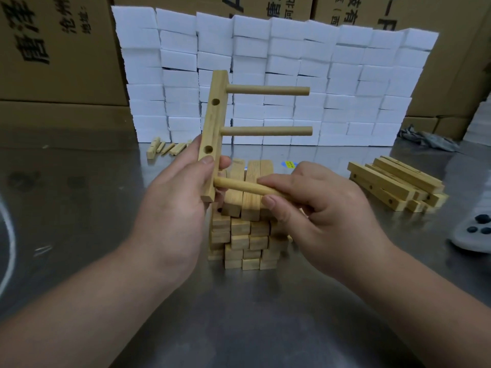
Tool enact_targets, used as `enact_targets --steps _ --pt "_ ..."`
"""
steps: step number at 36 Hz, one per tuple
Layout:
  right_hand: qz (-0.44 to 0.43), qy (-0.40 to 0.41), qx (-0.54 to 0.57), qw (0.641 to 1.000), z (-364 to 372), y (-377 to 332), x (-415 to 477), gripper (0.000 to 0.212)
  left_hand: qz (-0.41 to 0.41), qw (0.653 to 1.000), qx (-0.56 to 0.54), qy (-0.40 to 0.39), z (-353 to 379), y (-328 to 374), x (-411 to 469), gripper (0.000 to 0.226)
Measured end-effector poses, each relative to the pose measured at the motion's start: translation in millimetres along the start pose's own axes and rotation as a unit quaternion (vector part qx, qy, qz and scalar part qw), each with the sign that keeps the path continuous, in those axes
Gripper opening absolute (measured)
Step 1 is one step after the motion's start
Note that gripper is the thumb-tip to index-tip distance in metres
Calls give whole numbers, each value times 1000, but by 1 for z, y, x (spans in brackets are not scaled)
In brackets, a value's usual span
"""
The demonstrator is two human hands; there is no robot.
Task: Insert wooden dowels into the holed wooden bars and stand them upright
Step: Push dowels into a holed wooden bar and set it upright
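My left hand (pixel 175 205) grips the lower end of a holed wooden bar (pixel 212 128), held upright above the table. Two dowels stick out of the bar to the right: an upper dowel (pixel 268 90) and a middle dowel (pixel 267 130). Two of the bar's holes show empty between them and below. My right hand (pixel 313 205) pinches a third dowel (pixel 239 185) whose left tip meets the bar's bottom end beside my left thumb. Behind my hands stands a stack of wooden bars (pixel 247 229).
A second pile of holed bars (pixel 393 181) lies at the right on the metal table (pixel 239 314). Small wooden pieces (pixel 164 147) lie at the back left. A wall of white foam blocks (pixel 279 75) and cardboard boxes stand behind. A grey controller (pixel 473 232) sits at the right edge.
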State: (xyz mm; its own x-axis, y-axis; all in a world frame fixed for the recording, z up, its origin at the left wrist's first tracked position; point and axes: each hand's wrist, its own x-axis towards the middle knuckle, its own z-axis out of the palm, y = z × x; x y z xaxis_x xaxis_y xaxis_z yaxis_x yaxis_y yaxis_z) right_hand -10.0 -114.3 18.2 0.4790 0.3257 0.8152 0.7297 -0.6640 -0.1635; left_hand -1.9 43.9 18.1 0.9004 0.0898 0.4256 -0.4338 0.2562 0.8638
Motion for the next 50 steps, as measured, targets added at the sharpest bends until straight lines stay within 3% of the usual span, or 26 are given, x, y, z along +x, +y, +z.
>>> enact_targets --steps 19,39,44,50 --pt "-50 -16 2 999 -2 1 0 27 7 999 -42 -25 -1 -2 1 33" --pt "-79 -14 10 997 -4 -1 2 25 67 994 37 -77 1 -2 -6 43" --pt "-43 -15 47 998 -2 -3 -1 27 71 994 40 -72 2 -2 -7 39" --pt "11 -45 130 990 -3 -7 -3 22 105 991 44 -71 2 1 -6 49"
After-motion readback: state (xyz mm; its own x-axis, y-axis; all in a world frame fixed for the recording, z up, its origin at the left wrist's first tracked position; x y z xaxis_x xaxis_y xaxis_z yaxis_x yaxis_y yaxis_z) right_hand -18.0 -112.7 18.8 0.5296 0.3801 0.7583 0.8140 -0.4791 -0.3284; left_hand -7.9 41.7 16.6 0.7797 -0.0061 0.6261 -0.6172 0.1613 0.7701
